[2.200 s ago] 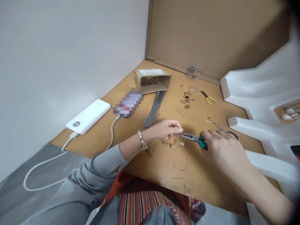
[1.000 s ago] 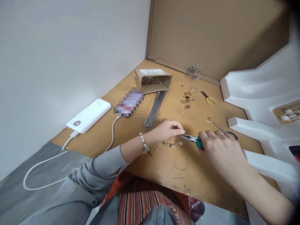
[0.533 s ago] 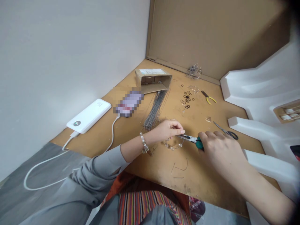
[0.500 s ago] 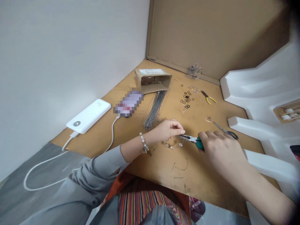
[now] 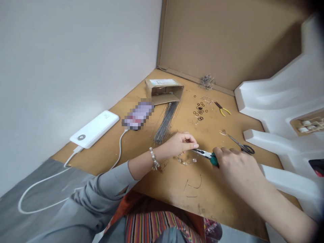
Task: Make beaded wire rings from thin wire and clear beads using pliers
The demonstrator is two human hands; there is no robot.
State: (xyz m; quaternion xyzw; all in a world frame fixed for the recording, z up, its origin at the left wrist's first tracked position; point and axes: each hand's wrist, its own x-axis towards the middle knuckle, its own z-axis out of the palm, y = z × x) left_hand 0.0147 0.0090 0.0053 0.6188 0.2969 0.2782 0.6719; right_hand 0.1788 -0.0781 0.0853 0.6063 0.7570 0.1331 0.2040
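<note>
My right hand (image 5: pixel 234 167) is closed round the green handle of a pair of long-nose pliers (image 5: pixel 204 154), whose jaws point left. At the jaw tips, the thumb and forefinger of my left hand (image 5: pixel 182 144) are pinched together. What they pinch is too small to make out. Below the jaws, a ring of clear beads on wire (image 5: pixel 186 162) shows partly behind my left hand. Several short bent wire pieces (image 5: pixel 192 196) lie on the table nearer to me. A beaded bracelet (image 5: pixel 153 158) is round my left wrist.
A bundle of thin straight wires (image 5: pixel 164 126) reaches from an open cardboard box (image 5: pixel 164 92). Small dark rings (image 5: pixel 199 111), yellow-handled pliers (image 5: pixel 222 109), scissors (image 5: pixel 241 145) and tangled wire (image 5: pixel 207 82) lie beyond my hands. A phone (image 5: pixel 139 115) and a white power bank (image 5: pixel 95 129) are at left.
The whole view has shifted slightly, with the table lower in it. Both hands keep almost the same pose, the pliers still at my left fingertips.
</note>
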